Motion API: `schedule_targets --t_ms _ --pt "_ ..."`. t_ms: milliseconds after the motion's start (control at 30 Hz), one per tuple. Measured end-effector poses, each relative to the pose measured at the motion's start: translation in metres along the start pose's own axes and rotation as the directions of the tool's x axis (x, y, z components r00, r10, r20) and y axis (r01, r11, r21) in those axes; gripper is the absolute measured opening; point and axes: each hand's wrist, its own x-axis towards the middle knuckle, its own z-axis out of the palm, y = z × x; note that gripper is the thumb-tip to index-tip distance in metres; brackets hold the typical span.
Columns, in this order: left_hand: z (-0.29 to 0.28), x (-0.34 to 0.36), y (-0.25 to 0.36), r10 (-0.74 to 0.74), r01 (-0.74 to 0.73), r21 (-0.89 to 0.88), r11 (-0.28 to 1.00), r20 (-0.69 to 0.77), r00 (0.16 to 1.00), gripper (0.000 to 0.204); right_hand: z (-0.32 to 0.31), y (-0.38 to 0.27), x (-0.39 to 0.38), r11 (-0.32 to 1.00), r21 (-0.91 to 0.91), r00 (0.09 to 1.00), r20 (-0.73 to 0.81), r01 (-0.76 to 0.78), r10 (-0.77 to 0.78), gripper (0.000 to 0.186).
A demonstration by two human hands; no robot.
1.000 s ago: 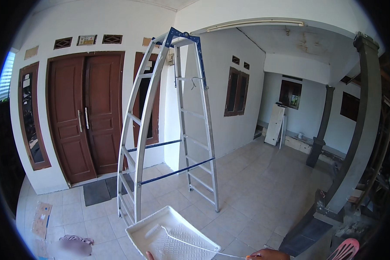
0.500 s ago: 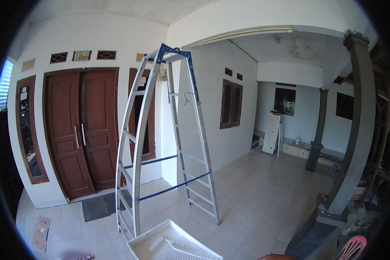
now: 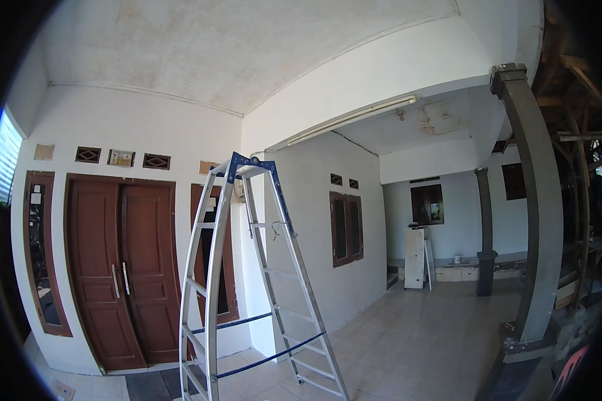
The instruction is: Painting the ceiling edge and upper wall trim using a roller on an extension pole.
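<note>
Neither my left hand nor my right hand shows at this moment. Closest in front of me stands an aluminium stepladder (image 3: 212, 287), spread on the tiled floor, with blue top brackets (image 3: 253, 162) and blue side braces. A short cord or wire hangs from one of its rails. Behind the ladder to the left is a brown wooden double door (image 3: 122, 274) with pale handles, closed. A dark doormat (image 3: 147, 386) lies at its foot, partly cut off by the lower edge.
A grey pillar (image 3: 527, 207) stands at right, a second pillar (image 3: 485, 234) farther back. Near the far wall a white upright panel or cabinet (image 3: 415, 259) stands on the floor. A fluorescent tube (image 3: 354, 120) runs along the beam. Part of a red chair (image 3: 570, 371) shows lower right.
My view has tilted up, showing more of the stained ceiling. The white paint tray with its roller, and a bit of skin at the lower edge, have dropped out of sight. The ladder stands unmoved.
</note>
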Motion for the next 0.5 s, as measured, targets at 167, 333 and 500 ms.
schedule_targets --t_ms 167,333,500 --pt "-0.005 -0.002 -0.01 -0.005 0.005 -0.001 1.0 0.015 1.0 0.097 -0.015 -0.007 -0.004 0.997 -0.016 0.997 -0.038 -0.074 0.073 0.037" --pt "-0.014 -0.007 -0.024 -0.039 0.038 0.013 0.999 0.032 0.999 0.098 0.003 -0.007 0.012 0.994 -0.034 0.994 0.033 -0.105 0.106 0.038" --pt "-0.026 -0.016 -0.029 -0.073 0.072 0.027 0.997 0.037 0.997 0.099 -0.004 0.0 0.007 0.982 -0.079 0.982 -0.063 0.174 -0.179 0.039"
